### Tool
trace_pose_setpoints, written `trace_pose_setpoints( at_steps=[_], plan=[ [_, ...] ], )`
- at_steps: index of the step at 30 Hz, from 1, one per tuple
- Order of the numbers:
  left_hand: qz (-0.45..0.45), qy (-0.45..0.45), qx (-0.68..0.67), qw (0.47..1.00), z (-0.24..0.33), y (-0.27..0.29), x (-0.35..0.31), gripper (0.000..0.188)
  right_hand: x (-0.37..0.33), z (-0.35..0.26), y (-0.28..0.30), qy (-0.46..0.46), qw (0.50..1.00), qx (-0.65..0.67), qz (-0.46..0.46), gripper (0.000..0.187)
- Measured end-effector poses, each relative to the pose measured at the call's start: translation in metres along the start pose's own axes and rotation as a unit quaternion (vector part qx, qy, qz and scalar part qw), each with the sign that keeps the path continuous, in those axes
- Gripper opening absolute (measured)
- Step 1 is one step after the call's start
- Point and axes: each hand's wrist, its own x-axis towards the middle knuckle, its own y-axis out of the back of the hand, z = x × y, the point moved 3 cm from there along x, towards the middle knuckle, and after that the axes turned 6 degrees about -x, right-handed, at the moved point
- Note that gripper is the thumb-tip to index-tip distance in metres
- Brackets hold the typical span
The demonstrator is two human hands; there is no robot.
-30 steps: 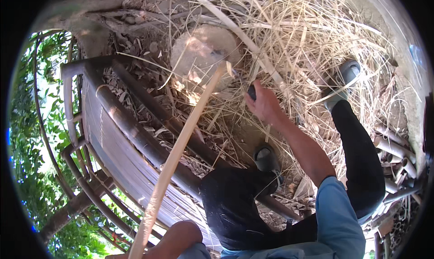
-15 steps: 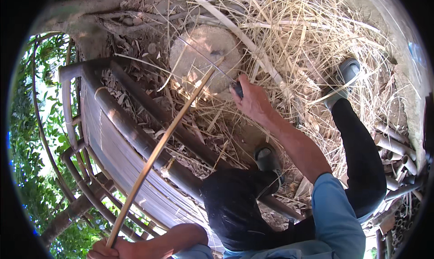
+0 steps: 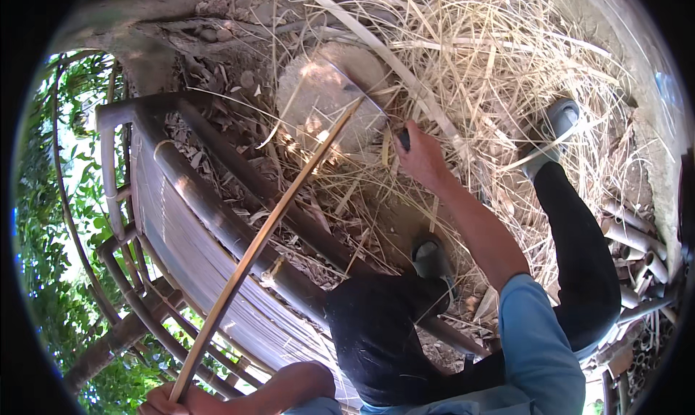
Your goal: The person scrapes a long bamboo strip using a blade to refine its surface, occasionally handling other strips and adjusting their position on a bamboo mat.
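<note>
I have my left hand (image 3: 174, 400) closed around the lower end of a long strip (image 3: 264, 234), low in my view and partly cut off by the bottom edge. My right hand (image 3: 422, 154) is wrapped about the dark handle of a knife (image 3: 376, 107), fingers pressed round it, with the blade pointing up and to the left. The strip slants up and to the right from my left fist, pale along one edge and darker along the other, and its far end lies in front of the round block (image 3: 311, 85). Blade and strip tip meet in my view there; I cannot tell whether they touch, or whether either one rests on the block.

Under the strip's middle I see the bench (image 3: 181, 176), with its dark rails and slatted seat. A pale stave (image 3: 387, 53) passes along the right side of the block, and loose straw (image 3: 499, 74) covers the ground beyond it. Two grey shoes (image 3: 561, 118) stand apart below black trousers (image 3: 380, 335); a blue sleeve (image 3: 536, 321) covers my right upper arm. Cut tubes (image 3: 630, 237) lie at the far right, roots (image 3: 137, 24) spread at upper left, and green leaves (image 3: 43, 227) fill the left rim.
</note>
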Motion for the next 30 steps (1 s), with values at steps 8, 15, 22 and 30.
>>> trace_pose_setpoints(
  at_steps=[8, 15, 22, 30],
  plan=[
    [-0.113, -0.033, 0.052, 0.992, 0.000, 0.004, -0.011, 0.043, -0.024, -0.083, 0.037, 0.038, 0.998, 0.041, -0.030, 0.029],
    [-0.048, -0.050, 0.034, 0.997, -0.003, -0.004, -0.019, 0.043, -0.014, -0.066, 0.030, -0.009, 1.000, 0.010, -0.024, 0.028],
    [-0.072, -0.032, 0.011, 0.997, 0.001, 0.003, -0.015, 0.043, -0.012, -0.051, 0.015, 0.084, 0.995, 0.038, 0.031, 0.029],
    [-0.087, -0.074, 0.017, 0.993, 0.002, 0.010, -0.008, 0.041, -0.033, -0.082, 0.014, 0.141, 0.989, 0.018, 0.029, 0.024]
  ],
)
